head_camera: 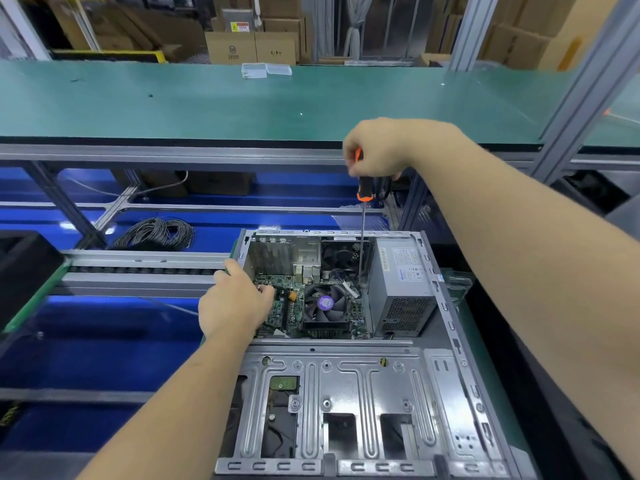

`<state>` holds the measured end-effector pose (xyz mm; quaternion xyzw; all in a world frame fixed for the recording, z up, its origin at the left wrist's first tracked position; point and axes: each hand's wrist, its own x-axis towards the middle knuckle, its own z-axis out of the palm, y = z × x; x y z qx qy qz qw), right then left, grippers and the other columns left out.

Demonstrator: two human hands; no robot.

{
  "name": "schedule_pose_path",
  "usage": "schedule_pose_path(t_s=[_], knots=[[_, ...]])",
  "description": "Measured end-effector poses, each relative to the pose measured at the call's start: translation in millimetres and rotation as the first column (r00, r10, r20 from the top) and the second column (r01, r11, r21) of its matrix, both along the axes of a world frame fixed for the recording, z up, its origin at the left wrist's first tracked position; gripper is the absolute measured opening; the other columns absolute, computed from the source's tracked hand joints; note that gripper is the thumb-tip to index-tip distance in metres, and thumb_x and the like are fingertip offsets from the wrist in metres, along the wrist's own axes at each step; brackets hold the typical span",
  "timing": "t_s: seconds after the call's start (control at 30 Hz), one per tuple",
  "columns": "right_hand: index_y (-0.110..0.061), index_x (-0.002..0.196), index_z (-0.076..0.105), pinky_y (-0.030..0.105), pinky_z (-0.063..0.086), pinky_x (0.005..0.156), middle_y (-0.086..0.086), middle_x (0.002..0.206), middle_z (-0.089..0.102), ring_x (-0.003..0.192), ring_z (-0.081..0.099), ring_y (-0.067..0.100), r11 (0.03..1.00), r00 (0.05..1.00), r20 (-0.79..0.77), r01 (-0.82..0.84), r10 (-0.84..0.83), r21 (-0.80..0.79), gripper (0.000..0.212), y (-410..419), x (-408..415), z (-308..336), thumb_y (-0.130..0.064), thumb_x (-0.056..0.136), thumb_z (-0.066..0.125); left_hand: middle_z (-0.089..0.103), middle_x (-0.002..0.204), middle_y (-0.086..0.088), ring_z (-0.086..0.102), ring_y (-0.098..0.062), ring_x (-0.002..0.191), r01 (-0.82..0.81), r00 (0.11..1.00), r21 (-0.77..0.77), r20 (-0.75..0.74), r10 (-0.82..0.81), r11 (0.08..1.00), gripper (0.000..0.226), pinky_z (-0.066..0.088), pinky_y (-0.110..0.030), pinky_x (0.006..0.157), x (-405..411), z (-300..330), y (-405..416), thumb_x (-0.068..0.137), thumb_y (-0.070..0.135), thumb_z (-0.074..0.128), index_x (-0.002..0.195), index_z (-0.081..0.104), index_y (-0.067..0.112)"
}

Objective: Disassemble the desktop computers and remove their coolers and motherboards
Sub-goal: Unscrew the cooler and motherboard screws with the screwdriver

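An open grey desktop case (367, 386) lies on its side in front of me. Inside it the green motherboard (284, 306) carries a black cooler fan (323, 308) with a purple sticker. My right hand (384, 148) grips the orange-and-black handle of a long screwdriver (364, 190). Its shaft stands upright, and the tip reaches down beside the cooler's far right corner. My left hand (232, 301) rests at the case's left wall, with its fingers curled over the motherboard's left part and touching a black cable there.
A grey power supply (401, 289) fills the case's right side, and a rear fan (341, 254) sits behind the cooler. A green shelf (242, 102) spans above, with clear plastic boxes (265, 70) at its back. A coil of cable (156, 233) lies to the left. A black bin (24, 268) stands far left.
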<state>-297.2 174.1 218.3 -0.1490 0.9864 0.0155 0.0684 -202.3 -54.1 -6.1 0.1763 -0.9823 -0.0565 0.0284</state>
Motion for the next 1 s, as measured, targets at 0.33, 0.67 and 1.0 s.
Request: schedule_pose_path(t_s=[0.33, 0.67, 1.0], knots=[[-0.016, 0.106, 0.060, 0.045, 0.062, 0.068, 0.009, 0.099, 0.063, 0.083, 0.068, 0.029, 0.995, 0.990, 0.139, 0.037, -0.024, -0.092, 0.017, -0.3, 4.0, 5.8, -0.025, 0.093, 0.066, 0.056, 0.115, -0.012, 0.049, -0.026, 0.073, -0.007, 1.000, 0.009, -0.004, 0.007, 1.000, 0.071, 0.036, -0.034, 0.053, -0.2, -0.2, -0.1, 0.089, 0.055, 0.047, 0.138, 0.033, 0.006], [-0.017, 0.098, 0.062, 0.037, 0.057, 0.059, 0.006, 0.085, 0.064, 0.065, 0.064, 0.023, 0.997, 0.986, 0.153, 0.069, -0.072, 0.020, 0.032, 2.6, 7.2, 8.0, -0.046, 0.089, 0.070, 0.055, 0.119, -0.013, 0.051, -0.026, 0.077, -0.009, 1.000, 0.008, 0.004, 0.009, 1.000, 0.075, 0.034, -0.035, 0.054, -0.3, 0.6, 0.4, 0.089, 0.055, 0.048, 0.142, 0.030, 0.005], [-0.018, 0.098, 0.057, 0.042, 0.059, 0.066, 0.005, 0.093, 0.062, 0.077, 0.067, 0.031, 0.999, 0.999, 0.049, 0.024, -0.022, -0.036, 0.024, 6.9, 2.4, -0.7, -0.038, 0.090, 0.067, 0.055, 0.117, -0.012, 0.048, -0.025, 0.074, -0.011, 1.000, 0.004, 0.005, 0.011, 1.000, 0.073, 0.035, -0.034, 0.053, 0.2, 0.7, 0.7, 0.089, 0.054, 0.047, 0.141, 0.031, 0.006]])
